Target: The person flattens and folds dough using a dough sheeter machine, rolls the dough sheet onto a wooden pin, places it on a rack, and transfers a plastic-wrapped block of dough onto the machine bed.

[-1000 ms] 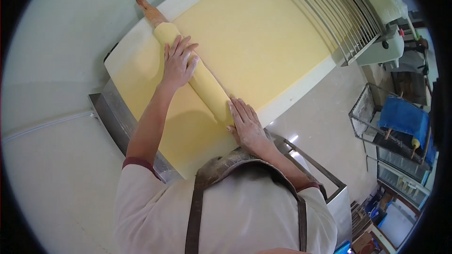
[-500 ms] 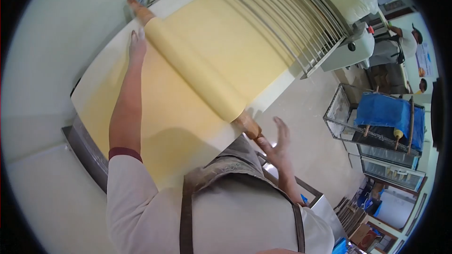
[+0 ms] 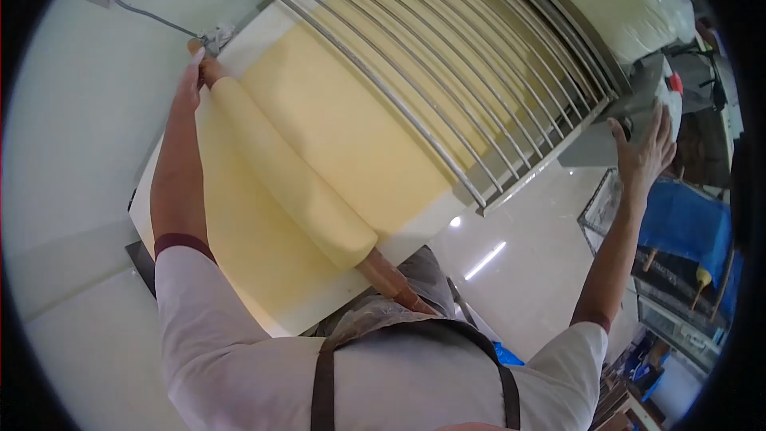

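Observation:
A long sheet of yellow dough [image 3: 351, 104] lies over the white belt surface, with part of it wound around a wooden rolling pin [image 3: 388, 278]. The pin lies diagonally across the sheet, and its near handle rests by the apron. My left hand [image 3: 190, 84] is at the pin's far handle, fingers closed around it. On the right, my right hand [image 3: 646, 146] is raised with fingers spread at the machine's grey side housing [image 3: 594, 142], beside a red knob [image 3: 676, 82]. Nothing shows in its fingers.
A metal bar guard [image 3: 383, 84] spans the dough at the machine. A plastic-wrapped bundle [image 3: 618, 4] sits behind the housing. On the right, a blue cloth [image 3: 686, 219] hangs over a rack. A cable [image 3: 155, 16] runs along the wall at the upper left.
My right hand has left the dough roll and moved up and right to the machine's side. My left hand has shifted onto the far handle. The guard appears closer in view.

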`<state>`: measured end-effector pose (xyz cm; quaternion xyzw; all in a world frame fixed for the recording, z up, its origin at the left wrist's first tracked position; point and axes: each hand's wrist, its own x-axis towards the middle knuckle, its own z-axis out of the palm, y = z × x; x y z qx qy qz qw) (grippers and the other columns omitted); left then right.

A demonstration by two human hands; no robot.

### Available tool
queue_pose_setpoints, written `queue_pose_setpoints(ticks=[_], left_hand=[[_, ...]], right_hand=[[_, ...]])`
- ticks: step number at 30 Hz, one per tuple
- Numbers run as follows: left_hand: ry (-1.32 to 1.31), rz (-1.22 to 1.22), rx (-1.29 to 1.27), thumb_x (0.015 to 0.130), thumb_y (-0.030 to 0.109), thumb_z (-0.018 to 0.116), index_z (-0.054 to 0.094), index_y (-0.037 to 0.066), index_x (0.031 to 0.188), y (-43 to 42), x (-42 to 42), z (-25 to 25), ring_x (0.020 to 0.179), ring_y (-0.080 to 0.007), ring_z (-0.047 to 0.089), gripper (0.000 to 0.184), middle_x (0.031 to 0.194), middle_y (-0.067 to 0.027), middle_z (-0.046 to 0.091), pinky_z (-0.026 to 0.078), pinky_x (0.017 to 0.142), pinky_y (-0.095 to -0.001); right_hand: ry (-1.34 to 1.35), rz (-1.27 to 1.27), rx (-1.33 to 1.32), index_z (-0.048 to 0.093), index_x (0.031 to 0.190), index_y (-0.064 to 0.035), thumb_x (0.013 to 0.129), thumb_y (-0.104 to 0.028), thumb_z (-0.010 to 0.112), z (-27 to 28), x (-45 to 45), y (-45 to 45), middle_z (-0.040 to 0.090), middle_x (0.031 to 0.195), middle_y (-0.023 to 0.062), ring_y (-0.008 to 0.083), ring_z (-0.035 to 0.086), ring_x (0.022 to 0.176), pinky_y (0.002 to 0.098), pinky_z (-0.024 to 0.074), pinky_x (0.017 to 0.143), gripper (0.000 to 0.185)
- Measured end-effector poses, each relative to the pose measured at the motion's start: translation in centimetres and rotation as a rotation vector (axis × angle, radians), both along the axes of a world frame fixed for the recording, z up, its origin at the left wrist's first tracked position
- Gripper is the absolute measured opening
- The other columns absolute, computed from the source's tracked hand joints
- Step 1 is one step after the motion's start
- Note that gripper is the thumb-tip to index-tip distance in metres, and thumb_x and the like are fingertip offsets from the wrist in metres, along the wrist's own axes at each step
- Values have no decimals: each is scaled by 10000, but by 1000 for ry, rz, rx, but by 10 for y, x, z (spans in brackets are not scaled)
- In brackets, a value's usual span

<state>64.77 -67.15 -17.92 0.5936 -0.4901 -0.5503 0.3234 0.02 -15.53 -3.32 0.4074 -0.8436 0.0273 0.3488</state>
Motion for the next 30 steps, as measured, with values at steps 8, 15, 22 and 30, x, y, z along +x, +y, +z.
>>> queue_pose_setpoints(ticks=[8, 15, 22, 30], left_hand=[[59, 193, 21, 876, 483, 585, 484, 69, 1280, -30, -6, -14, 1050, -198, 576, 587, 1175, -82, 581, 423, 956, -338], [76, 101, 107, 825, 470, 653, 489, 71, 1271, -26, 8, -7, 1054, -205, 576, 620, 1170, -81, 581, 448, 936, -351], [239, 110, 100, 823, 422, 669, 473, 21, 1276, -26, 18, -3, 1149, -212, 515, 636, 1266, -116, 524, 420, 977, -354], [264, -8, 226, 852, 263, 640, 533, 34, 966, -27, 6, -11, 767, -223, 611, 277, 868, -100, 598, 539, 726, -358]], right_hand=[[-244, 388, -349, 395, 1344, 24, 832, -172, 676, -5, 91, 34, 410, 1374, 242, 386, 364, 1310, 477, 297, 1071, 617], [-1888, 259, 288, 521, 1210, -42, 766, -237, 766, -87, 354, 107, 622, 1034, 159, 246, 608, 982, 378, 467, 862, 543], [-2068, 159, 724, 489, 1283, -31, 762, -219, 749, -74, 371, 82, 625, 1098, 161, 255, 582, 1047, 363, 428, 919, 612], [-1671, 177, 703, 576, 1158, -56, 730, -254, 758, -71, 368, 81, 659, 924, 202, 357, 642, 876, 423, 494, 778, 505]])
